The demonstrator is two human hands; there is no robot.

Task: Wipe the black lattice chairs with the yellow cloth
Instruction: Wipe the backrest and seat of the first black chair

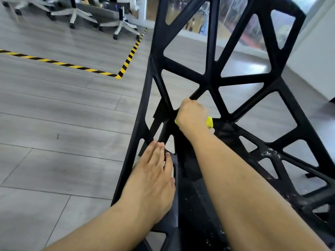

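Observation:
A black lattice chair (241, 80) fills the right half of the view, its backrest of triangular openings rising at the back and its seat running toward me. My right hand (192, 116) holds the yellow cloth (210, 122) bunched under its fingers, low on the backrest where it meets the seat; only small bits of cloth show beside the hand. My left hand (154, 174) lies flat with straight fingers on the seat's left edge. White specks dot the seat frame at the right.
Grey wood-look floor (63, 124) spreads to the left, crossed by yellow-and-black hazard tape (126, 60). Several office chairs on wheeled bases (123, 26) stand at the back left. A white wall (315, 57) is at the right, and glass panels stand behind the chair.

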